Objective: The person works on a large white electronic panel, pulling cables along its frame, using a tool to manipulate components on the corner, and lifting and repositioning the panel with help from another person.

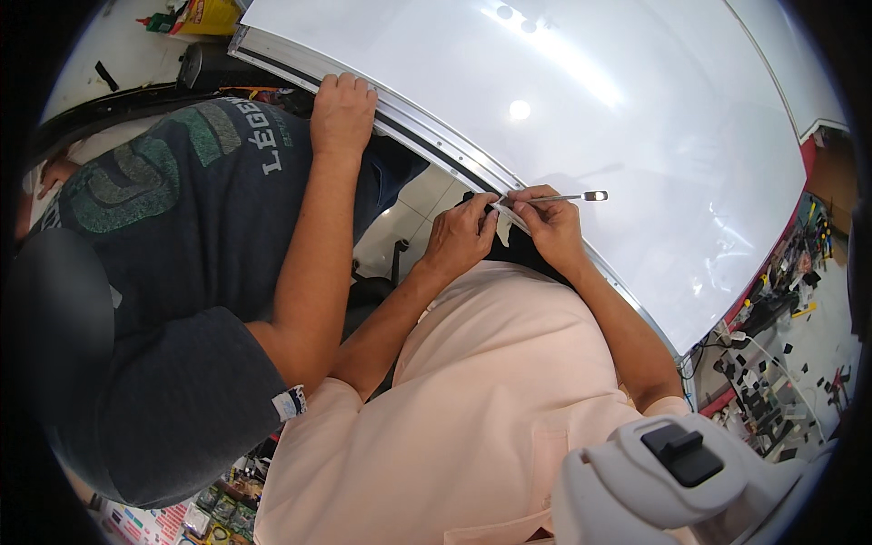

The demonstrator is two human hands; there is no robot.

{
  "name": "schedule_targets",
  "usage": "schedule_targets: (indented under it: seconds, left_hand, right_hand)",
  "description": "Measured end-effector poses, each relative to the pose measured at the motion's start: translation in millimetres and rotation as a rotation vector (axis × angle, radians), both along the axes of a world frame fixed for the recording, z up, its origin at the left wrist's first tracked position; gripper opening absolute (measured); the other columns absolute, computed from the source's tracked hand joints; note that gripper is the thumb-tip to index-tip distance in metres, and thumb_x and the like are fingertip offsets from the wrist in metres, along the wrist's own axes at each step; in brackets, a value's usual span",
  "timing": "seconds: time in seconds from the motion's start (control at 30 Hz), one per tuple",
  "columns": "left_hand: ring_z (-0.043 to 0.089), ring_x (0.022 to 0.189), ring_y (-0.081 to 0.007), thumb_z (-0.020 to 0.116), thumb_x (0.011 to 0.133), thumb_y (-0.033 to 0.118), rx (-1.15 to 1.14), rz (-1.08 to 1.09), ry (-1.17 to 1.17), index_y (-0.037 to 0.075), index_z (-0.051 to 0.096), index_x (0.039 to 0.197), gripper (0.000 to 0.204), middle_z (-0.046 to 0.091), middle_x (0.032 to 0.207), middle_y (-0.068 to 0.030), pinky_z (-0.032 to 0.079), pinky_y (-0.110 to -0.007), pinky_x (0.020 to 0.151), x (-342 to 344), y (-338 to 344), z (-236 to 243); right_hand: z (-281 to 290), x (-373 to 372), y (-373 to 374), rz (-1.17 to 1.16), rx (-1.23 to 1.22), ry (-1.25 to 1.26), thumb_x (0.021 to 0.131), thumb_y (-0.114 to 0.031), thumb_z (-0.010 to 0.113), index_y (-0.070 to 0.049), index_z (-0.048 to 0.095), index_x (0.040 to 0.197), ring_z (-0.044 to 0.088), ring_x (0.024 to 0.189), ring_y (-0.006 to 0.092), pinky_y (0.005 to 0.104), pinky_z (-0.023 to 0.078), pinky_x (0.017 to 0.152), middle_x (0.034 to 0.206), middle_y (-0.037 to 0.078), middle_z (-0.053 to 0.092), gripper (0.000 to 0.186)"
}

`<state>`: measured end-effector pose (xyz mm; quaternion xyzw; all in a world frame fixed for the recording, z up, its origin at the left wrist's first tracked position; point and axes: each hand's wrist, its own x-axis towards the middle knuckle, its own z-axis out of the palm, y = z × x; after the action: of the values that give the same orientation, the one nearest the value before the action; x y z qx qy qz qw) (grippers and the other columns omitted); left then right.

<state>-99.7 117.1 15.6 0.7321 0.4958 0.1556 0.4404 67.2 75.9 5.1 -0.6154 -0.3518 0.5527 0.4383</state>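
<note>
A workshop, possibly one joined to a shop, is suggested by the surroundings. A large, glossy white panel [599, 136] is edged by a metal rail [436, 145]. At the right, a pale surface [831, 329] is strewn with small dark parts [787, 349] and crossed by a white cable [738, 336]. At the lower left, small packets [197, 519] are crowded together. Beyond the rail, a tiled floor [420, 195] is glimpsed.

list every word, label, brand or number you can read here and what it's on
Dark shirt at left: large pale and green lettering, partly legible, wording not copied here.
White sleeve tag: too small to read.
Yellow package: print too blurred.
Red-and-white sheet: print too small.
</note>
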Motion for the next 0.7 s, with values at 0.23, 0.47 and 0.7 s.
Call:
schedule_targets:
  seconds: [0.23, 0.47, 0.7]
  left_hand:
    - [0.060, 0.055, -0.0253, 0.061, 0.083, 0.009, 0.083, -0.009, -0.008, 0.000, 0.062, 0.100, 0.020, 0.063, 0.072, -0.0152, 0.048, -0.035, 0.054, 2.0, -1.9, -1.8]
    - [0.062, 0.059, -0.0278, 0.060, 0.082, 0.007, 0.174, -0.081, 0.030, 0.000, 0.063, 0.098, 0.018, 0.065, 0.081, -0.0165, 0.050, -0.036, 0.058, -0.2, -2.5, -8.5]
    - [0.058, 0.055, -0.0146, 0.063, 0.082, 0.006, -0.066, 0.102, -0.065, -0.001, 0.065, 0.094, 0.014, 0.063, 0.069, -0.0098, 0.046, -0.027, 0.052, 6.7, -0.3, -8.0]
  right_hand:
    - [-3.8, 1.3, -2.7, -0.044, -0.056, 0.099, 0.086, -0.001, 0.057, 0.004, 0.066, 0.095, 0.064, 0.084, 0.0131, 0.0243, 0.050, 0.075, 0.092, 0.008, 0.068, 0.013]
    - [-6.3, -0.3, -4.0, -0.063, -0.047, 0.129, 0.086, 0.000, 0.057, 0.005, 0.065, 0.094, 0.063, 0.085, 0.0127, 0.0238, 0.050, 0.075, 0.094, 0.009, 0.067, 0.013]
    - [-9.3, 0.8, -4.1, -0.059, -0.059, 0.138, 0.085, 0.001, 0.058, 0.005, 0.063, 0.097, 0.064, 0.084, 0.0128, 0.0235, 0.050, 0.075, 0.093, 0.011, 0.068, 0.013]
